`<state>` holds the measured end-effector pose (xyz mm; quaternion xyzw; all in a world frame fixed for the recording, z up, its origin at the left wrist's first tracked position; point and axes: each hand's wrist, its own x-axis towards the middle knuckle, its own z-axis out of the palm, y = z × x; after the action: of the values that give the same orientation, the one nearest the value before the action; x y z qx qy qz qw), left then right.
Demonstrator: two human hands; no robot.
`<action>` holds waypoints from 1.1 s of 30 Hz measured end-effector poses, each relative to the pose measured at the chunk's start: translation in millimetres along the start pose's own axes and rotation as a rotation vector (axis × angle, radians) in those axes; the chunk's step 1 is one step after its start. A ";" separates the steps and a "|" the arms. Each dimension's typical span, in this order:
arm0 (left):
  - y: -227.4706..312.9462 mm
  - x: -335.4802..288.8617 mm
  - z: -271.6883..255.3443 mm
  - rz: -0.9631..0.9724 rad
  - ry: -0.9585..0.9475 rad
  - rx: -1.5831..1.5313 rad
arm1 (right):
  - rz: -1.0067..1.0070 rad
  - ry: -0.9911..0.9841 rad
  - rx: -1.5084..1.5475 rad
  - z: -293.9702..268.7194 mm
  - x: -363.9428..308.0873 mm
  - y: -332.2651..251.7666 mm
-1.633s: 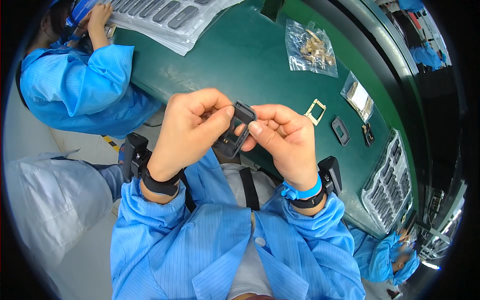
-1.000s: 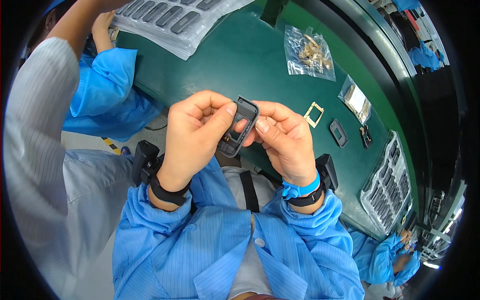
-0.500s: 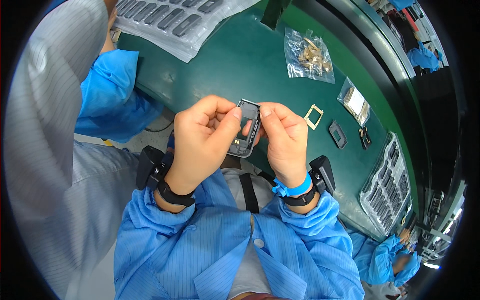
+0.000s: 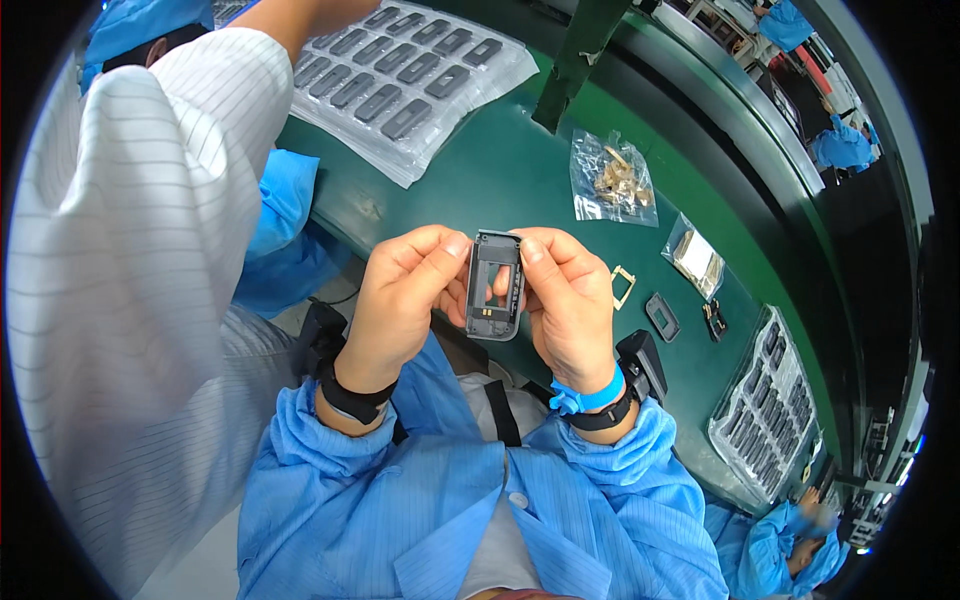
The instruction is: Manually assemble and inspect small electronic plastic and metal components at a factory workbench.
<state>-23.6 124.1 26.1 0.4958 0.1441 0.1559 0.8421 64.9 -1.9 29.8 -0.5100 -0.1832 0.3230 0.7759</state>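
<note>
Between my two hands is a grey plastic housing with a rectangular window, its inner side turned up. My left hand is closed on its left edge, thumb near the upper corner. The opposite edge is pinched by my right hand, and fingertips show through the window. Right of my hands on the table lie a thin pale-yellow frame, another grey housing and a small black part.
A clear bag of brass-coloured pieces and a bag of flat pieces lie beyond on the green table. Plastic trays of dark parts stand far left and right. A person's striped sleeve fills the left.
The housing now faces up more squarely in my hands, its window more exposed. The view has shifted, and the person at left has an arm stretched over the far tray.
</note>
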 end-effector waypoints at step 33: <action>42.0 -21.2 -28.3 0.227 0.017 -0.233 | 0.034 -0.234 0.109 67.0 28.2 -14.2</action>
<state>-59.2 157.2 51.7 0.4065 0.0753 0.2698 0.8696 48.7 58.7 69.1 -0.4288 -0.2461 0.4028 0.7702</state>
